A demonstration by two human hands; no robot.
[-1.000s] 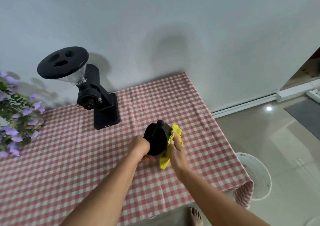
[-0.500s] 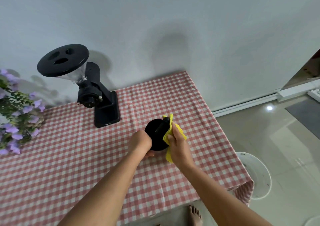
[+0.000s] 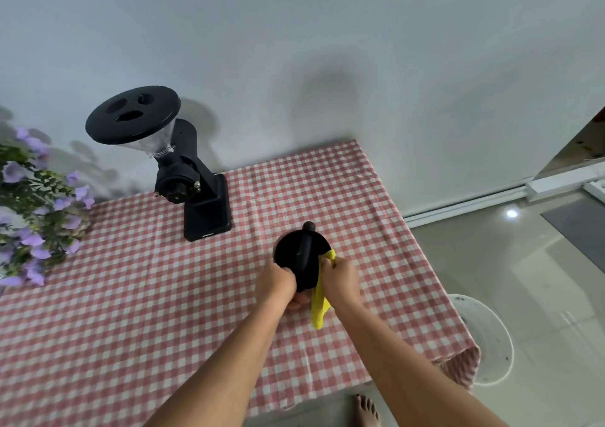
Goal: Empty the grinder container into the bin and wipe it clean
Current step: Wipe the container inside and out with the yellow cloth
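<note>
Our left hand (image 3: 277, 281) grips the black grinder container (image 3: 302, 256) to steady it above the tabletop (image 3: 131, 312) — just beside it, our right hand (image 3: 340, 279) pinches the yellow cloth (image 3: 319, 308) against its side to wipe.

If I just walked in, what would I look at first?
Probably the bright yellow cloth in the right hand, pressed against the black container that the left hand holds above the red checked tablecloth. Next, the tall black grinder by the wall and the purple flowers at far left.

text: small pale mark on grinder base (image 3: 207, 227) | legibility: too small to read
</note>
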